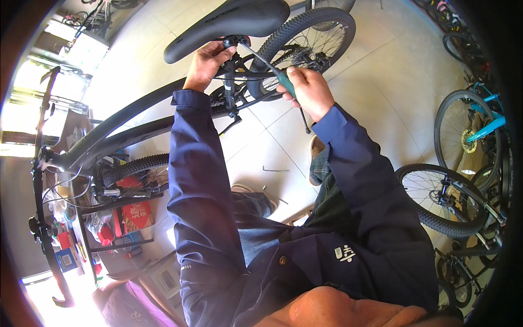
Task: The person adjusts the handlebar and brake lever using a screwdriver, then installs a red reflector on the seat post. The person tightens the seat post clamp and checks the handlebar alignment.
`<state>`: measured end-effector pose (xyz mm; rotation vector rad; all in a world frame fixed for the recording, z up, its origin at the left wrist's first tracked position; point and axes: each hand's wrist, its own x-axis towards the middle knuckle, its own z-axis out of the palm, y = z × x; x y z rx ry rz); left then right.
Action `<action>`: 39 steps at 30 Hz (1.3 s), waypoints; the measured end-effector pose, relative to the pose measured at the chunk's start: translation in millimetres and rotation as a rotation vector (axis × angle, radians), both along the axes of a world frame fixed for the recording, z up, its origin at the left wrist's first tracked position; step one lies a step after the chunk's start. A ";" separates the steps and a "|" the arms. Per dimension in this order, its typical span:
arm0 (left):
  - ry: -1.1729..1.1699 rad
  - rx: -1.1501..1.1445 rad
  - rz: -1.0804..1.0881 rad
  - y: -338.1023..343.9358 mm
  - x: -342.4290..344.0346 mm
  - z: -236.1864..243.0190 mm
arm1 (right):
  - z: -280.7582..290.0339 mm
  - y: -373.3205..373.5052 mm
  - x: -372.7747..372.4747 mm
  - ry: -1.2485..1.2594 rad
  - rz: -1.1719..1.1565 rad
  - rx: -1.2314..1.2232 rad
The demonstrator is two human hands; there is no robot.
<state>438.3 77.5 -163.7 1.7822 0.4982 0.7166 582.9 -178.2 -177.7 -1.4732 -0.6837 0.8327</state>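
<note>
A black bicycle saddle (229, 24) sits on its seatpost (230, 82) at the top of the view. My left hand (204, 65) is closed at the seatpost clamp (234, 41) under the saddle, thumb and fingers pressed against it. From the right, my right hand (309, 91) grips a green-handled screwdriver (285, 83). Its long metal shaft slants up left to the clamp, where the tip is hard to make out. A thin dark rod (304, 121) sticks out below my right hand; its upper end is hidden by the hand.
The black bicycle frame (103, 128) runs left to its handlebar (41, 185); its rear wheel (340, 41) is behind my right hand. An L-shaped hex key (275, 169) lies on the tiled floor near my shoes. More bicycles (463, 136) line the right side. A shelf (117, 245) holds boxes.
</note>
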 end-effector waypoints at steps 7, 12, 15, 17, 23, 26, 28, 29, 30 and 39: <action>-0.032 0.028 -0.052 -2.6 -3.0 3.2 | 1.2 -0.9 -8.8 -0.763 -0.152 0.127; -0.014 0.025 -0.045 -1.7 -1.3 3.0 | 5.2 -1.0 4.5 0.243 0.101 -0.075; -0.030 0.040 -0.045 0.7 -1.7 1.4 | 2.1 0.1 0.3 0.051 0.108 0.002; 0.014 0.063 -0.017 2.5 -1.9 0.0 | 0.2 -0.7 -7.4 -0.601 -0.098 0.050; 0.024 0.000 -0.075 8.9 -2.6 -2.8 | 9.4 -2.8 0.1 0.183 0.058 -0.081; 0.059 -0.005 -0.069 10.2 -3.3 -4.0 | 6.0 0.7 -5.5 0.128 0.050 -0.005; 0.039 -0.003 -0.045 9.5 -2.2 -5.0 | 0.2 2.1 -13.2 0.032 0.056 0.008; 0.018 -0.003 -0.029 8.4 -1.4 -5.7 | -2.2 2.4 -16.6 0.084 0.067 -0.006; -0.002 -0.005 -0.016 7.2 -0.3 -5.7 | -2.5 2.6 -15.5 0.267 0.083 0.003; -0.002 0.116 -0.119 -17.0 7.6 10.2 | -4.2 5.5 -24.5 0.768 0.122 0.080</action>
